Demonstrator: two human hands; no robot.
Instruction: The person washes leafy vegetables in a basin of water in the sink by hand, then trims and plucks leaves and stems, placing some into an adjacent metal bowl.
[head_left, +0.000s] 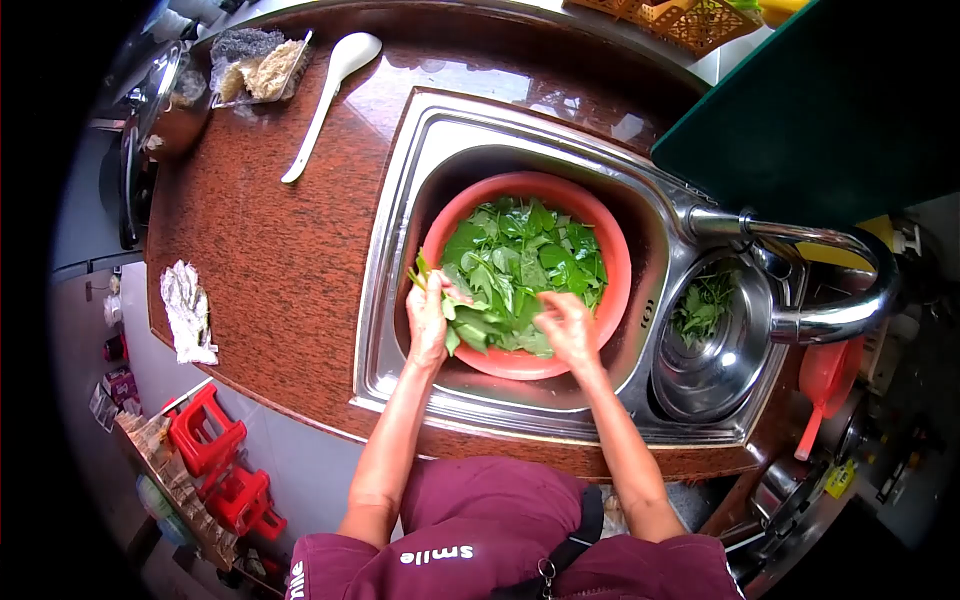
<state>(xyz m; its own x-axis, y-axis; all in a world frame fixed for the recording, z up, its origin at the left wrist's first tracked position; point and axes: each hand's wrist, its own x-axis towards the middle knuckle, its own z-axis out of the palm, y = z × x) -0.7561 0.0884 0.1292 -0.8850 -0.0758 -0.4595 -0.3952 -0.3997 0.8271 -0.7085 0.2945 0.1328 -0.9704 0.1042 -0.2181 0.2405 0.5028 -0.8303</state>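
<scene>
Both hands out front, doing different things

So the left hand [428,312] is curling its fingers closed, wrist fairly straight. The right hand [567,326] is hovering opposite with its fingers loosely bent, kinda blurry. Both forearms are angling inward, bare up to the short sleeves.

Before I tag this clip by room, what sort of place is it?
Most likely a home kitchen: there is a double-bowl steel sink with a curved faucet, leafy greens sit in a red basin, and a white ladle lies on the counter.
</scene>
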